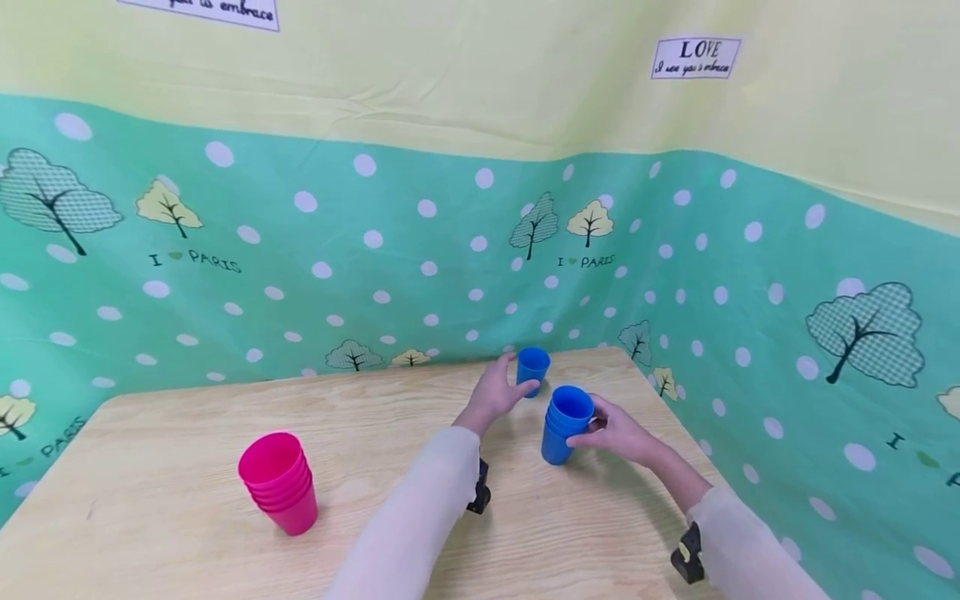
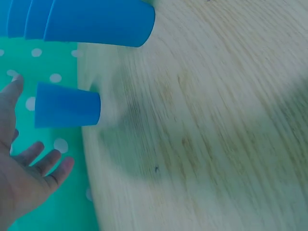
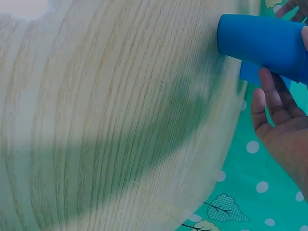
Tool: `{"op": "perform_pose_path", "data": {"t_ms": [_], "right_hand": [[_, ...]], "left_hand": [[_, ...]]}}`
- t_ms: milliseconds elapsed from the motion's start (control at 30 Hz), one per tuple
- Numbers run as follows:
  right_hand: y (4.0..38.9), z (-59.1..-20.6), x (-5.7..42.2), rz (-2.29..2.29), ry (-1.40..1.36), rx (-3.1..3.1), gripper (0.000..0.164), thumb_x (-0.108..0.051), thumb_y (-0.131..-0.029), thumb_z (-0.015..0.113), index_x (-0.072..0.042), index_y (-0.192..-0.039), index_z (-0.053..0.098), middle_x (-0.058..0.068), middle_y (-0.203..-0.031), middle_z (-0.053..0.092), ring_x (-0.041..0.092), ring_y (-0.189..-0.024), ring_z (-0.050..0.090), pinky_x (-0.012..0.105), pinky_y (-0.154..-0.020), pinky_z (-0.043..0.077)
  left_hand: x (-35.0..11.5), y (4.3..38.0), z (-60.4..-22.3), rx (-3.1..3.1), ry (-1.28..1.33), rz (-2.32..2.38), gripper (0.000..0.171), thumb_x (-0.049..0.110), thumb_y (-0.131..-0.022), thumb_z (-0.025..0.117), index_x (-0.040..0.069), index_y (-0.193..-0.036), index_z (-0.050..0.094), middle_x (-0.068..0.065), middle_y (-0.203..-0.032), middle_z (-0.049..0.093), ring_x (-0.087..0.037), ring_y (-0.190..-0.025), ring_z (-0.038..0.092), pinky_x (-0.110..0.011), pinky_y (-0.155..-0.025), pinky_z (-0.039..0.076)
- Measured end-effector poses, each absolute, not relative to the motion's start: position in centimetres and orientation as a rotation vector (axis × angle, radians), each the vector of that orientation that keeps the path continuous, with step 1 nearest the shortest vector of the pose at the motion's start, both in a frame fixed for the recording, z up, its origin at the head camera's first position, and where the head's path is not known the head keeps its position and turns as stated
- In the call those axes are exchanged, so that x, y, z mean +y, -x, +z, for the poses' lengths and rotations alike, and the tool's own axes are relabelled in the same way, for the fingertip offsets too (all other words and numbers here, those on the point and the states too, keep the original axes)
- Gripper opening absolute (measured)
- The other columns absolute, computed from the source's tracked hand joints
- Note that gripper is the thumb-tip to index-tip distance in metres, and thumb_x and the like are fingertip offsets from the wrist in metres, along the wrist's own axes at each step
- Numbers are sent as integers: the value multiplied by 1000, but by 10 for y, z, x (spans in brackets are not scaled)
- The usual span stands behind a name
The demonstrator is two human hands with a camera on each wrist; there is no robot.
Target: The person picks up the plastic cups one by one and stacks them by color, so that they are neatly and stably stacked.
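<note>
My right hand (image 1: 617, 432) grips a stack of nested blue cups (image 1: 557, 443) from its right side, thumb in front and fingers behind. The right wrist view shows the fingers along the wall of the blue stack (image 3: 262, 43). A single blue cup (image 1: 532, 372) stands farther back, close to the table's rear edge. Beside it on the left is my left hand (image 1: 497, 392), thumb and fingers spread. In the left wrist view the left hand (image 2: 29, 178) is apart from the single cup (image 2: 67, 106), with nothing in its grasp.
A stack of several pink cups (image 1: 294, 508) stands on the left part of the wooden table (image 1: 180, 500). Green and yellow cloth with dots and trees (image 1: 405, 275) hangs behind the table and along its right side.
</note>
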State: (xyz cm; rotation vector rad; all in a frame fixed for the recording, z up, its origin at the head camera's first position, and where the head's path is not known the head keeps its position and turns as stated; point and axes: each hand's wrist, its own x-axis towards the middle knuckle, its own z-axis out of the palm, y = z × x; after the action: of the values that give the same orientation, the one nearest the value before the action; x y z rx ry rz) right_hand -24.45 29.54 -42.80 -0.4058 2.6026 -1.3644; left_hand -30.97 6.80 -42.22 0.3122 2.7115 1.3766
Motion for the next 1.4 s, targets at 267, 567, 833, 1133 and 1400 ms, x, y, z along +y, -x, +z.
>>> {"op": "perform_pose_path", "data": {"t_ms": [267,567,833,1133,1400], "right_hand": [[243,-430,295,-1370,402,2596,69,-25,-76,78,-4,-132,44,17,-119,57,26,-91,55,31,-75,47],[245,-431,297,-1372,397,2605,68,-26,-77,77,-5,-133,44,15,-119,56,23,-91,54,31,-75,47],[245,-429,300,-1362,383,2620,69,-27,-76,78,-7,-133,44,14,-119,57,25,-91,53,29,-74,46],[246,-430,300,-1407,435,2579,68,-22,-78,77,-5,-134,43,16,-122,56,24,-96,54,31,-77,47],[247,-433,300,-1405,438,2582,69,-25,-77,77,-7,-134,44,15,-123,56,22,-100,56,31,-79,47]], "left_hand": [[75,316,-425,2707,-321,1330,71,40,-90,60,12,-147,27,-15,-151,31,-35,-137,32,-51,-109,32],[75,325,-432,2684,-290,1341,67,36,-91,60,13,-146,28,-11,-152,30,-32,-139,30,-49,-111,30],[82,328,-432,2563,-218,1507,77,35,-89,62,8,-148,19,-14,-151,30,-34,-139,30,-50,-110,31],[91,332,-438,2532,-134,1576,79,36,-89,62,4,-147,19,-19,-150,30,-36,-138,30,-50,-111,30],[93,333,-439,2533,-109,1621,76,34,-90,62,4,-147,22,-20,-149,32,-37,-137,32,-50,-110,30]]}}
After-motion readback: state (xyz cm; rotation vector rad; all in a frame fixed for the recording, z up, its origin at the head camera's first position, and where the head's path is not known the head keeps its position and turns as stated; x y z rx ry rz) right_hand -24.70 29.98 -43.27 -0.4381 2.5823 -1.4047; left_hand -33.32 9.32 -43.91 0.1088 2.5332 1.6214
